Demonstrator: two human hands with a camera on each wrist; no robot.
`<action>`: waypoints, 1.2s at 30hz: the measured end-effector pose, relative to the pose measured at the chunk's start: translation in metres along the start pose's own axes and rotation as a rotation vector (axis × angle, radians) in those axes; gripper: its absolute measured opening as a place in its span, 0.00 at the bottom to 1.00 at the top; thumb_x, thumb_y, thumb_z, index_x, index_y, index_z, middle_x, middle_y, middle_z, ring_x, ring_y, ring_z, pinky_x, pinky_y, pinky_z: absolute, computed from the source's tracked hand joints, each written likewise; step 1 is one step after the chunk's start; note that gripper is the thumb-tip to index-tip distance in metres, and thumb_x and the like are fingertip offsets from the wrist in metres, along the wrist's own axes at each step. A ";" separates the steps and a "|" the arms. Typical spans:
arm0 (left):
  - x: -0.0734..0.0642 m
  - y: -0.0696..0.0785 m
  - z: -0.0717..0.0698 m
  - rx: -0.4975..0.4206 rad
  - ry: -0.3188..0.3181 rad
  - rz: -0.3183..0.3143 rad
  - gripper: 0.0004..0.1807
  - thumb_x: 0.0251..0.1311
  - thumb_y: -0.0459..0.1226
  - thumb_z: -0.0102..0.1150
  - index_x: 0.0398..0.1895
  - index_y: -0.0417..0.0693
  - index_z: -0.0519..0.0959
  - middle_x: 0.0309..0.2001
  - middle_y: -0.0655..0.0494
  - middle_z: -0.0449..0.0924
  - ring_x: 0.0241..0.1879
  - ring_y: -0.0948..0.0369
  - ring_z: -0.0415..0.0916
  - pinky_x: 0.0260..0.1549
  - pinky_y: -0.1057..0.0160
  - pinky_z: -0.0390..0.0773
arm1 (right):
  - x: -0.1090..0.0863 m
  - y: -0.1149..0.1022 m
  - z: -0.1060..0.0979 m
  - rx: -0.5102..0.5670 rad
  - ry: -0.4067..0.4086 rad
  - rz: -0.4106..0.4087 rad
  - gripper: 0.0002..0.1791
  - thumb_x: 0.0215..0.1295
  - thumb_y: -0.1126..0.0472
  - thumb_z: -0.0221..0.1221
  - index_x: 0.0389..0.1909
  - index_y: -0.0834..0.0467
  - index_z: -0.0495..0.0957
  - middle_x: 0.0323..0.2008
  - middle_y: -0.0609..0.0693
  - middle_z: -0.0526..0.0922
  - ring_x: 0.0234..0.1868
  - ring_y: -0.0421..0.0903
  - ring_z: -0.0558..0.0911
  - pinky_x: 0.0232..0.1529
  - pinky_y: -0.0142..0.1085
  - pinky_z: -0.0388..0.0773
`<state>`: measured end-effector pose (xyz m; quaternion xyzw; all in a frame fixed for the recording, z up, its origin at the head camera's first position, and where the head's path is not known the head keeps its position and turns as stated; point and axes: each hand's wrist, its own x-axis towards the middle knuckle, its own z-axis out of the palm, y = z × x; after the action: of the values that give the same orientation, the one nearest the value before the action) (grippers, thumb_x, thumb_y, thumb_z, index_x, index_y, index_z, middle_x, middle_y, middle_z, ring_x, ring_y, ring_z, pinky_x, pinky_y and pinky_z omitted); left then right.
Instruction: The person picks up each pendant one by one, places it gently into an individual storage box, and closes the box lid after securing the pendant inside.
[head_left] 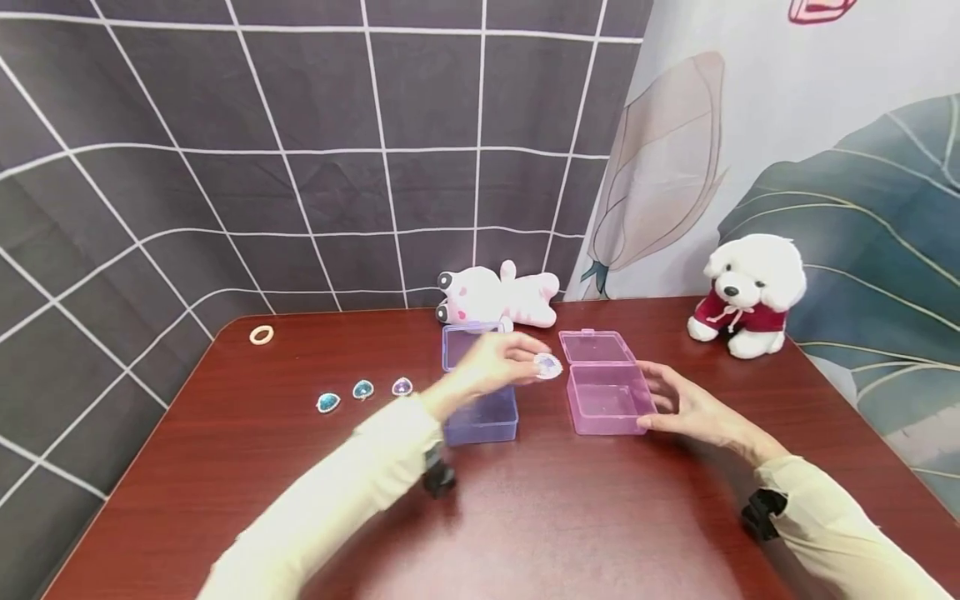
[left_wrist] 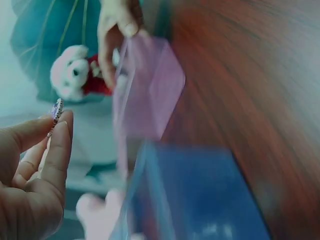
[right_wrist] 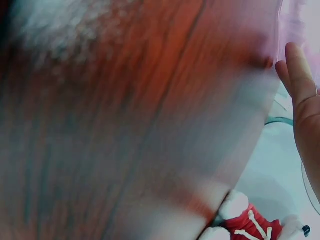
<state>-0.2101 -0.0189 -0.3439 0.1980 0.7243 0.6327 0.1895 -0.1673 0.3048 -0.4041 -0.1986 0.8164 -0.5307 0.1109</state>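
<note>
My left hand is raised over the blue plastic box and pinches a heart-shaped purple gem with a pale, beaded edge between thumb and fingertips. In the left wrist view that gem is seen nearly edge-on. The lid of the blue box is tipped back. To its right stands a pink plastic box, its lid open toward the back and nothing inside. My right hand holds the pink box by its right side, thumb at the front corner and fingers farther back along the wall.
Left of the blue box lie two teal gems and another purple gem. A wooden ring sits at the far left corner. A pink-and-white plush lies behind the boxes; a white plush dog sits at the back right.
</note>
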 end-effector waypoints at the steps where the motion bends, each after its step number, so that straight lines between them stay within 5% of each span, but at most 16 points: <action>1: 0.009 0.001 0.013 -0.014 -0.015 -0.014 0.17 0.56 0.25 0.59 0.50 0.28 0.75 0.45 0.33 0.80 0.36 0.60 0.82 0.43 0.55 0.81 | 0.001 0.000 0.001 0.000 0.000 0.003 0.42 0.56 0.70 0.63 0.68 0.66 0.50 0.61 0.74 0.64 0.58 0.54 0.75 0.48 0.27 0.76; 6: 0.040 -0.006 0.059 0.026 -0.031 -0.102 0.14 0.53 0.25 0.62 0.44 0.30 0.79 0.40 0.37 0.83 0.33 0.58 0.83 0.37 0.61 0.83 | 0.008 -0.002 0.006 0.007 -0.027 0.023 0.43 0.57 0.68 0.63 0.69 0.64 0.48 0.61 0.73 0.64 0.59 0.62 0.71 0.48 0.28 0.77; 11: 0.055 -0.014 0.080 0.129 -0.043 -0.159 0.12 0.52 0.24 0.63 0.41 0.32 0.81 0.35 0.41 0.85 0.31 0.56 0.84 0.28 0.68 0.82 | 0.014 -0.004 0.009 0.018 -0.045 0.032 0.43 0.56 0.67 0.63 0.68 0.64 0.49 0.62 0.72 0.64 0.58 0.54 0.74 0.48 0.29 0.77; 18: 0.064 -0.011 0.093 0.294 -0.073 -0.243 0.09 0.49 0.23 0.64 0.36 0.34 0.82 0.30 0.44 0.85 0.27 0.58 0.84 0.25 0.69 0.81 | 0.018 -0.004 0.014 -0.003 -0.045 0.013 0.42 0.57 0.67 0.63 0.68 0.67 0.49 0.60 0.74 0.65 0.58 0.64 0.72 0.47 0.29 0.78; 26: 0.070 -0.007 0.101 0.714 -0.140 -0.251 0.06 0.49 0.32 0.68 0.32 0.47 0.85 0.27 0.60 0.82 0.25 0.69 0.72 0.25 0.77 0.73 | 0.019 -0.005 0.016 0.013 -0.054 0.013 0.42 0.58 0.67 0.62 0.68 0.67 0.48 0.61 0.75 0.64 0.59 0.67 0.69 0.47 0.29 0.78; 36: 0.074 -0.013 0.099 0.748 -0.257 -0.222 0.09 0.51 0.30 0.65 0.37 0.46 0.86 0.32 0.58 0.85 0.24 0.70 0.69 0.22 0.78 0.69 | 0.020 -0.004 0.018 0.026 -0.052 -0.017 0.41 0.58 0.69 0.62 0.68 0.67 0.49 0.60 0.75 0.65 0.58 0.61 0.73 0.47 0.29 0.78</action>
<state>-0.2210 0.1018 -0.3709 0.2512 0.8918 0.2713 0.2606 -0.1774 0.2797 -0.4077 -0.2181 0.8045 -0.5370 0.1301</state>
